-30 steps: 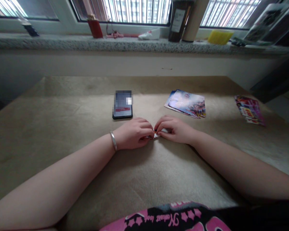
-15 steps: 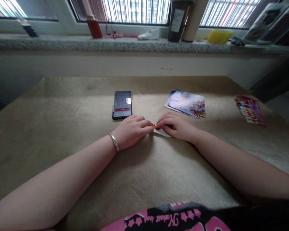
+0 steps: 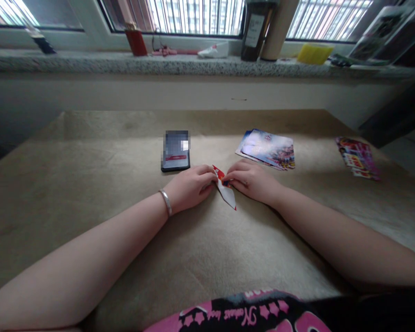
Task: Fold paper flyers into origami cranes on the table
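Fingers point(image 3: 207, 176) pinch folded paper point(image 3: 228, 196), phone point(image 3: 175, 152) edge just beyond

Forearms bare, left entering from 8 o'clock, right from 4 o'clock. Knuckles up, left hand point(image 3: 190, 188) and right hand point(image 3: 251, 180) face each other near centre, fingers curled, fingertips pinched together.

Daylight glares through the window point(image 3: 193, 16), the table point(image 3: 90, 175) stays dim, and edges bend and blur.
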The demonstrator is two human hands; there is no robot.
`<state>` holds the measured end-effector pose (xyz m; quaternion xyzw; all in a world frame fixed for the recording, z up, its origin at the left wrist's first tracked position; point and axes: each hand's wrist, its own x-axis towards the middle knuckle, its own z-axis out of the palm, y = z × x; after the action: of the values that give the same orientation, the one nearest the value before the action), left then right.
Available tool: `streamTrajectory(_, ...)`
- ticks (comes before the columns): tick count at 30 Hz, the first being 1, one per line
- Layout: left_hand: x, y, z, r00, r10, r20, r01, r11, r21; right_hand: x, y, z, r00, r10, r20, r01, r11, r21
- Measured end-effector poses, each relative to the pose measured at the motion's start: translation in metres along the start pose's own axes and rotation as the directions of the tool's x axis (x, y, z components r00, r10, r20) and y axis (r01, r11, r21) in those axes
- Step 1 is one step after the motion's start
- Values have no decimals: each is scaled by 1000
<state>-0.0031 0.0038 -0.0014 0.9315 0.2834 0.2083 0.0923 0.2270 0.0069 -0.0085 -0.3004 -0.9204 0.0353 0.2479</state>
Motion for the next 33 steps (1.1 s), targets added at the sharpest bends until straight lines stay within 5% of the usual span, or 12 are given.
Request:
streamTrajectory(12,0,-6,2,996,85,-30,-83,994,72,2,-3,-6,984,-158,86,172,966,-194)
streamTrajectory(33,3,-1,-2,995,96,1,-95,986,137,2,-15,-7,984,-126,125,164,914,-371)
